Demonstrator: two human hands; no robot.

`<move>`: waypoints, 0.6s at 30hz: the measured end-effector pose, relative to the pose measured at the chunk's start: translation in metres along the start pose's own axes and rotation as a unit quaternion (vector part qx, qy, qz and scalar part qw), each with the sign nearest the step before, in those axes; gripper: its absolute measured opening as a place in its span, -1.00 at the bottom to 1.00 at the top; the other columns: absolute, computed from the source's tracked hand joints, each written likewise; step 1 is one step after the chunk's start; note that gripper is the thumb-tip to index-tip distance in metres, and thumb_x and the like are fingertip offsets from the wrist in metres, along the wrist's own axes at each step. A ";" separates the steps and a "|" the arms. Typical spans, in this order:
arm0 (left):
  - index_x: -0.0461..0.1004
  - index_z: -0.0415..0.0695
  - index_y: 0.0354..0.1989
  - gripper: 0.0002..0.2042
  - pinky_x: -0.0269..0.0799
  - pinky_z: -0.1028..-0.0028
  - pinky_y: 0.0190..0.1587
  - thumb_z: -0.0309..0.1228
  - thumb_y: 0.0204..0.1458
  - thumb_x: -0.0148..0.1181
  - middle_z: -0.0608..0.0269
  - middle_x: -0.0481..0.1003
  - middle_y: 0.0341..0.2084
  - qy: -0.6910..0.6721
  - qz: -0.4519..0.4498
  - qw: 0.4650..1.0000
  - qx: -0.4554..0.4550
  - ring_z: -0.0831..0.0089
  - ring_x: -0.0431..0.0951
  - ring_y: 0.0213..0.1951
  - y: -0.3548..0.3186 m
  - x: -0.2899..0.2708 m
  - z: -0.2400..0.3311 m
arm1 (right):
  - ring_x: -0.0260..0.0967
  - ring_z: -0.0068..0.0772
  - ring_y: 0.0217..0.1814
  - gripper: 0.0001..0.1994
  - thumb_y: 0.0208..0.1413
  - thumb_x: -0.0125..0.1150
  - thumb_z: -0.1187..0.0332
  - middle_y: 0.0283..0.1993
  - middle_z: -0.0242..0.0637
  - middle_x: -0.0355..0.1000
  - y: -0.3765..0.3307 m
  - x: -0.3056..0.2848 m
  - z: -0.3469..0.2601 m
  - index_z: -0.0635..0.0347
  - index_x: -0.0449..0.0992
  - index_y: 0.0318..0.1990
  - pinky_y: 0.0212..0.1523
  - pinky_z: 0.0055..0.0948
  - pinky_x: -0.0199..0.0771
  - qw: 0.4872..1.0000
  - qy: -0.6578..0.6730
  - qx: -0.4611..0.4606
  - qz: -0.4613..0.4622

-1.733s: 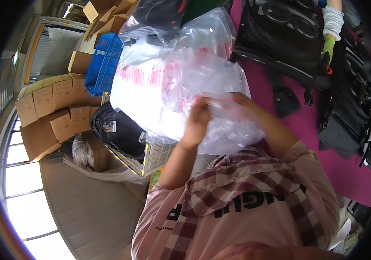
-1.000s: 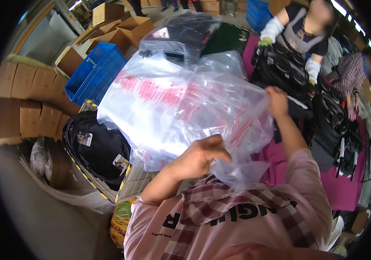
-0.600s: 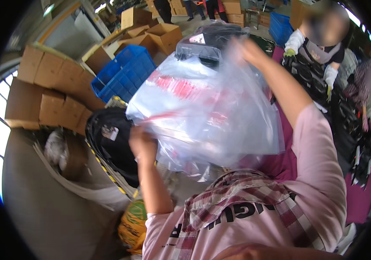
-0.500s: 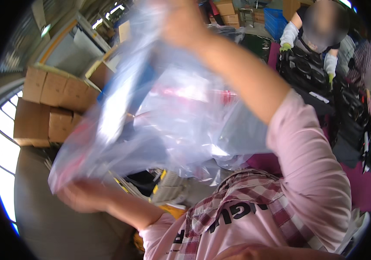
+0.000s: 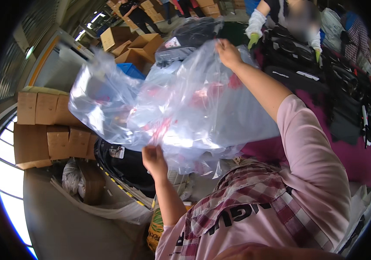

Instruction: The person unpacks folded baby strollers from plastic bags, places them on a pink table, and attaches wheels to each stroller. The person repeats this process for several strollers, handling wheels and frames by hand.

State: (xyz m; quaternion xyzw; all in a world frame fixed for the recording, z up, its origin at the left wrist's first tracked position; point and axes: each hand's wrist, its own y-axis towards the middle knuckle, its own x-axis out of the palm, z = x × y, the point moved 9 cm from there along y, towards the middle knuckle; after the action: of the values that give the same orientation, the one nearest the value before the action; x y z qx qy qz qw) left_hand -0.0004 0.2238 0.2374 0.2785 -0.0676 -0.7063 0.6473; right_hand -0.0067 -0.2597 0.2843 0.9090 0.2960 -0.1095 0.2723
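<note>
A large clear plastic bag [image 5: 181, 108] with red print is stretched out between my two hands. My left hand [image 5: 154, 161] pinches its near edge, while my right hand [image 5: 228, 53] grips the far right edge. The left part of the bag billows out past my left hand. Beneath it lie more clear plastic sheets [image 5: 209, 162], though the bag hides most of them. Just beyond the bag sits a black and grey bag [image 5: 190, 39] with a white tag.
Several black bags [image 5: 298, 78] lie on a purple cloth [image 5: 359, 164] at right, where a co-worker's gloved hand [image 5: 254, 40] rests. Brown cartons [image 5: 59, 143] are stacked at left. A black bag [image 5: 124, 160] lies on a cart with a yellow-black striped edge, beside a wrapped roll [image 5: 75, 180].
My right hand has come down and right from overhead. My left hand has moved right and up, toward the middle. The bag has spread out between them.
</note>
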 end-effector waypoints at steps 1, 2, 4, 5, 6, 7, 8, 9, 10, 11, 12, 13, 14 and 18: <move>0.35 -0.23 -0.33 -0.93 0.23 0.60 -0.48 -0.65 0.07 0.07 0.40 0.34 -0.57 -0.053 -0.031 0.998 -0.020 0.68 0.25 -0.55 0.010 0.036 0.010 | 0.47 -0.12 -0.03 -0.55 0.26 0.01 0.12 -0.08 -0.06 0.52 -0.007 -0.036 -0.019 0.29 0.33 0.13 0.00 -0.24 0.41 0.991 -0.053 -0.054 0.113; 0.37 -0.26 -0.20 -0.86 0.24 0.62 -0.47 -0.67 0.07 0.01 0.37 0.38 -0.49 -0.140 -0.069 0.986 -0.051 0.69 0.26 -0.55 0.015 0.070 0.021 | 0.40 -0.10 0.07 -0.54 0.26 0.00 0.12 0.03 -0.04 0.45 -0.028 -0.048 -0.040 0.28 0.31 0.16 0.08 -0.25 0.35 0.985 -0.025 -0.115 0.127; 0.32 -0.30 0.06 -0.64 0.27 0.62 -0.46 -0.70 0.05 -0.11 0.25 0.45 -0.25 -0.249 -0.122 0.958 -0.067 0.67 0.30 -0.55 0.021 0.135 0.058 | 0.18 -0.11 0.32 -0.47 0.23 0.05 0.10 0.27 -0.01 0.24 -0.094 -0.048 -0.059 0.23 0.24 0.24 0.30 -0.25 0.10 0.974 0.164 -0.154 0.028; 0.26 -0.32 0.20 -0.53 0.30 0.62 -0.45 -0.71 0.04 -0.17 0.16 0.47 -0.09 -0.274 -0.144 0.949 -0.054 0.65 0.33 -0.55 0.021 0.168 0.076 | 0.11 -0.10 0.36 -0.41 0.18 0.10 0.05 0.29 -0.05 0.22 -0.135 -0.038 -0.053 0.20 0.22 0.26 0.34 -0.19 0.02 0.958 0.194 -0.199 -0.064; 0.20 -0.32 0.25 -0.48 0.32 0.61 -0.43 -0.71 0.02 -0.20 0.12 0.39 0.06 -0.281 -0.180 0.942 -0.035 0.64 0.35 -0.54 0.023 0.199 0.094 | 0.07 -0.10 0.39 -0.35 0.13 0.15 -0.02 0.31 -0.09 0.20 -0.176 -0.019 -0.039 0.18 0.23 0.26 0.35 -0.15 -0.03 0.936 0.261 -0.144 -0.186; 0.15 -0.32 0.29 -0.44 0.34 0.61 -0.42 -0.71 0.01 -0.22 0.08 0.31 0.20 -0.286 -0.217 0.933 -0.013 0.63 0.38 -0.52 0.024 0.229 0.113 | 0.25 -0.05 0.25 -0.37 0.07 0.23 -0.05 0.17 -0.05 0.35 -0.211 -0.012 -0.015 0.18 0.33 0.19 0.27 -0.18 0.16 0.947 0.129 -0.190 -0.223; 0.16 -0.33 0.28 -0.44 0.34 0.61 -0.40 -0.70 0.00 -0.22 0.10 0.27 0.25 -0.324 -0.255 0.911 -0.012 0.62 0.42 -0.49 0.025 0.256 0.127 | 0.29 0.00 0.19 -0.42 0.05 0.21 -0.12 0.08 -0.03 0.42 -0.239 0.000 0.013 0.17 0.46 0.04 0.22 -0.15 0.20 0.925 0.074 -0.083 -0.364; 0.16 -0.33 0.28 -0.43 0.33 0.62 -0.40 -0.70 -0.01 -0.21 0.12 0.31 0.22 -0.318 -0.275 0.907 -0.015 0.63 0.41 -0.48 0.024 0.280 0.141 | 0.32 0.00 0.14 -0.44 0.02 0.21 -0.17 0.01 -0.04 0.46 -0.255 -0.001 0.040 0.17 0.52 -0.08 0.19 -0.10 0.20 0.896 0.084 0.010 -0.435; 0.17 -0.32 0.28 -0.43 0.33 0.63 -0.40 -0.70 -0.02 -0.21 0.13 0.32 0.20 -0.314 -0.293 0.903 -0.016 0.63 0.41 -0.48 0.024 0.303 0.149 | 0.34 -0.05 0.11 -0.42 -0.05 0.26 -0.20 -0.06 -0.08 0.48 -0.262 -0.011 0.066 0.17 0.53 -0.14 0.17 -0.14 0.21 0.898 0.071 0.052 -0.432; 0.17 -0.31 0.28 -0.43 0.32 0.64 -0.40 -0.69 -0.02 -0.21 0.14 0.34 0.18 -0.309 -0.307 0.900 -0.017 0.64 0.41 -0.48 0.025 0.323 0.156 | 0.35 -0.07 0.09 -0.41 -0.07 0.27 -0.21 -0.08 -0.10 0.48 -0.258 -0.024 0.083 0.17 0.53 -0.15 0.16 -0.15 0.22 0.909 0.037 0.029 -0.415; 0.19 -0.29 0.27 -0.43 0.30 0.65 -0.41 -0.70 -0.03 -0.22 0.17 0.36 0.16 -0.308 -0.315 0.898 -0.012 0.65 0.41 -0.49 0.027 0.342 0.164 | 0.35 -0.09 0.08 -0.41 -0.09 0.28 -0.21 -0.10 -0.11 0.48 -0.251 -0.038 0.101 0.16 0.54 -0.16 0.15 -0.17 0.22 0.917 0.002 0.006 -0.398; 0.20 -0.28 0.26 -0.42 0.29 0.66 -0.42 -0.70 -0.05 -0.21 0.16 0.37 0.14 -0.323 -0.304 0.896 -0.017 0.65 0.41 -0.49 0.029 0.358 0.169 | 0.36 -0.11 0.07 -0.41 -0.11 0.29 -0.22 -0.12 -0.12 0.48 -0.238 -0.054 0.109 0.16 0.54 -0.17 0.13 -0.19 0.23 0.924 -0.035 -0.019 -0.381; 0.20 -0.30 0.26 -0.42 0.29 0.66 -0.42 -0.70 -0.06 -0.22 0.14 0.37 0.14 -0.324 -0.303 0.896 -0.021 0.65 0.41 -0.50 0.031 0.374 0.175 | 0.28 -0.06 0.16 -0.38 -0.17 0.37 -0.15 0.07 -0.04 0.39 -0.230 -0.066 0.117 0.21 0.50 -0.12 0.17 -0.19 0.18 0.905 -0.036 0.007 -0.423; 0.21 -0.33 0.23 -0.44 0.31 0.66 -0.42 -0.70 -0.07 -0.21 0.08 0.37 0.13 -0.309 -0.267 0.913 -0.003 0.62 0.42 -0.49 0.039 0.416 0.199 | 0.17 -0.13 0.31 -0.14 -0.24 0.41 -0.16 0.18 -0.08 0.30 -0.217 -0.076 0.164 0.23 0.30 0.16 0.28 -0.06 -0.02 0.897 -0.017 0.072 -0.435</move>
State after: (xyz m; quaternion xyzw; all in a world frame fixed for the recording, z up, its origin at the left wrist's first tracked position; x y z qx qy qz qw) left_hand -0.0650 -0.2309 0.2946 0.0523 -0.1851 -0.9038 0.3823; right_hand -0.2037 -0.2409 0.0825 0.7047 0.6485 -0.2534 0.1362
